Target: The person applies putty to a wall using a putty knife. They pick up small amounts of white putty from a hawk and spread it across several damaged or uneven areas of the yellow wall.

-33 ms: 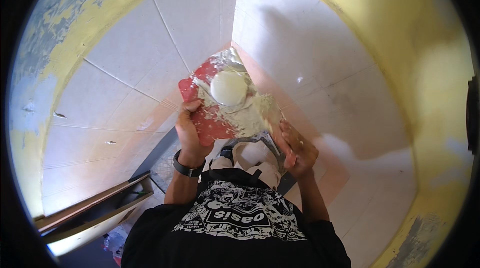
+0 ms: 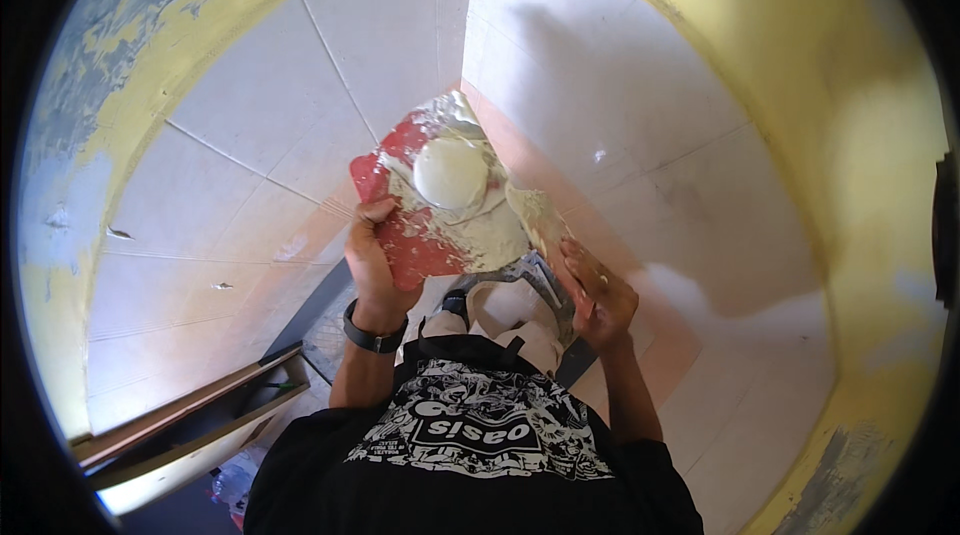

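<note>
My left hand [image 2: 374,260] grips the near left edge of a red board [image 2: 408,247], thumb on top. Cream-coloured putty [image 2: 492,241] is smeared thickly over its middle and right side. On the putty lies a smooth, round, cream-white disc-like piece [image 2: 450,174]; whether it is putty or a separate object I cannot tell. In my right hand [image 2: 603,297] is a putty-coated scraper [image 2: 541,222] with a reddish handle, fingers closed round it. Its coated blade stands beside the board's right edge; the frames do not show clearly whether they touch.
Two pale tiled walls [image 2: 640,105] meet in a corner ahead, with yellow patchy paint [image 2: 870,135] around them. Below the board is a whitish bucket-like container [image 2: 500,307] near my legs. At lower left stands an open wooden drawer or shelf [image 2: 200,435], with clear plastic [image 2: 232,487] beside it.
The board and my left hand have shifted slightly left. The scraper blade has tilted to stand more edge-on beside the board, and a gap below it shows more of the floor area.
</note>
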`<state>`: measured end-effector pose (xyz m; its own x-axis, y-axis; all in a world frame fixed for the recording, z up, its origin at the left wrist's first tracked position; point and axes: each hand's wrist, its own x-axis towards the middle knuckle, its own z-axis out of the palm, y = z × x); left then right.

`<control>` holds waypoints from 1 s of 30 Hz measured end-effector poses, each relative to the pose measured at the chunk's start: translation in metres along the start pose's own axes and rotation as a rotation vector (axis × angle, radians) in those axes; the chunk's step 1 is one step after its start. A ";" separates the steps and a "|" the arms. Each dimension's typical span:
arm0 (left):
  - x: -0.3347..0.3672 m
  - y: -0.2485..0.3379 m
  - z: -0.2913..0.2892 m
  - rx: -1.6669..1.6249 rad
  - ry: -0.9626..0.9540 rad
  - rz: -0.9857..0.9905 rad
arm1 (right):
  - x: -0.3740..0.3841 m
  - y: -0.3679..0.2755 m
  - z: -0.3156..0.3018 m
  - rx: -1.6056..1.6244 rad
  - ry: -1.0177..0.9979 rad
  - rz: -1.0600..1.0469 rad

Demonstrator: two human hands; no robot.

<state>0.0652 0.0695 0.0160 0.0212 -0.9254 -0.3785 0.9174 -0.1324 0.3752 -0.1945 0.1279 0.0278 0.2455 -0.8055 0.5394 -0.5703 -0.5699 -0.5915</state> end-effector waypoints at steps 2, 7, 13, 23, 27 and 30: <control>0.000 0.008 0.003 -0.030 -0.012 -0.015 | -0.017 0.015 -0.010 -0.058 -0.017 0.109; 0.001 0.021 -0.002 0.060 -0.030 0.048 | 0.001 0.027 -0.047 0.115 0.121 0.472; 0.003 0.040 -0.006 0.201 -0.120 -0.144 | 0.104 -0.008 -0.088 0.395 -0.115 0.485; 0.010 0.033 -0.027 0.224 -0.124 -0.254 | 0.137 0.009 -0.078 0.391 -0.579 0.454; 0.018 0.023 -0.013 0.238 -0.146 -0.328 | 0.144 0.031 -0.079 0.372 -0.759 0.465; 0.019 0.018 -0.015 0.246 -0.121 -0.369 | 0.138 0.034 -0.078 0.380 -0.773 0.674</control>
<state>0.0875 0.0546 0.0030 -0.3496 -0.8331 -0.4286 0.7325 -0.5283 0.4294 -0.2414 0.0097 0.1290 0.4749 -0.7796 -0.4083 -0.5258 0.1207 -0.8420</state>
